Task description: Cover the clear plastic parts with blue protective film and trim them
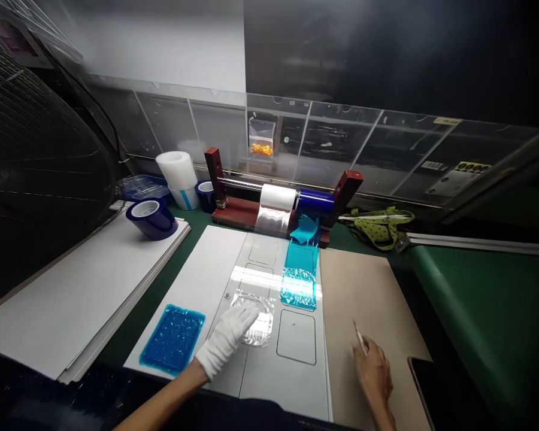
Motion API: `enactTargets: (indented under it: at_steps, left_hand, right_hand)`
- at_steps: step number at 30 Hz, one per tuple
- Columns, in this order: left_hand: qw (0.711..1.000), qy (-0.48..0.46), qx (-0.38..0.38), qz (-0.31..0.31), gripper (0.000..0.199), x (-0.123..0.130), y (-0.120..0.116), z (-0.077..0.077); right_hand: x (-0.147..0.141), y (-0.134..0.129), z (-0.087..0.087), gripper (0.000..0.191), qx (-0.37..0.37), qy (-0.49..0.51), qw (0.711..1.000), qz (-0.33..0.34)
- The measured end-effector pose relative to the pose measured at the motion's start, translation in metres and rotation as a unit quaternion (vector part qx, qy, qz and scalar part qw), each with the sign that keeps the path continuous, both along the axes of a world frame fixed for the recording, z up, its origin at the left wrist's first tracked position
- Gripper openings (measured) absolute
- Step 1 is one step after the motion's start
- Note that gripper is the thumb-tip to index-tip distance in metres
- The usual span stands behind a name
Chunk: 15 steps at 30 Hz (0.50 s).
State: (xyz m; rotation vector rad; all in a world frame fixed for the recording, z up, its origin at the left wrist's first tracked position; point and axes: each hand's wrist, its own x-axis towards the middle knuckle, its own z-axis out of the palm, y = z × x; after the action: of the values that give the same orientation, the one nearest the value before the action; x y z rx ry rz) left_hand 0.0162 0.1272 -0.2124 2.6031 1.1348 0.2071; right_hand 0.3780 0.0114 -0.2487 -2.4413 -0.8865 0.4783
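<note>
My left hand (227, 341), in a white glove, lies with its fingers stretched out on a piece of clear film (261, 330). The film rests on a white sheet (281, 383) printed with rounded rectangles. In my bare right hand (374, 370) is a slim pen-like tool (360, 339) with a thin pointed tip, held above a tan board (350, 287). Crinkled teal film (300, 257) runs down the printed sheet from a blue roll (315, 202). Left of my gloved hand lies a stack of blue film pieces (174, 339).
A dark red wooden stand (236, 211) holds the blue roll and a clear film roll (277, 196). White sheets (72, 287) are stacked at left, a blue tape roll (151, 219) on them. A dark phone-like object (424, 383) lies at right, a green spotted pouch (381, 227) behind.
</note>
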Motion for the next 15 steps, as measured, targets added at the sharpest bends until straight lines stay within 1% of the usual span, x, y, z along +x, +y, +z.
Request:
enactTargets:
  at_steps: [3, 6, 8, 11, 15]
  left_hand:
    - [1.0, 0.008, 0.003, -0.001, 0.082, -0.012, -0.038, -0.015]
    - [1.0, 0.021, -0.007, -0.007, 0.085, -0.022, -0.07, -0.029]
    - [0.999, 0.032, -0.019, -0.012, 0.081, -0.027, -0.087, -0.035]
    - [0.998, 0.048, -0.042, -0.016, 0.074, -0.031, -0.107, -0.038]
    - [0.995, 0.064, -0.07, -0.013, 0.065, -0.033, -0.122, -0.037]
  right_hand:
    - [-0.001, -0.016, -0.003, 0.048, -0.011, -0.016, 1.0, 0.024]
    - [-0.017, -0.023, -0.003, 0.051, -0.003, -0.006, 0.998, 0.059]
    - [-0.031, -0.027, -0.001, 0.053, 0.0, 0.001, 0.997, 0.078]
    - [-0.048, -0.033, 0.002, 0.056, 0.008, 0.012, 0.995, 0.1]
    - [-0.058, -0.045, 0.006, 0.057, -0.002, 0.019, 0.993, 0.118]
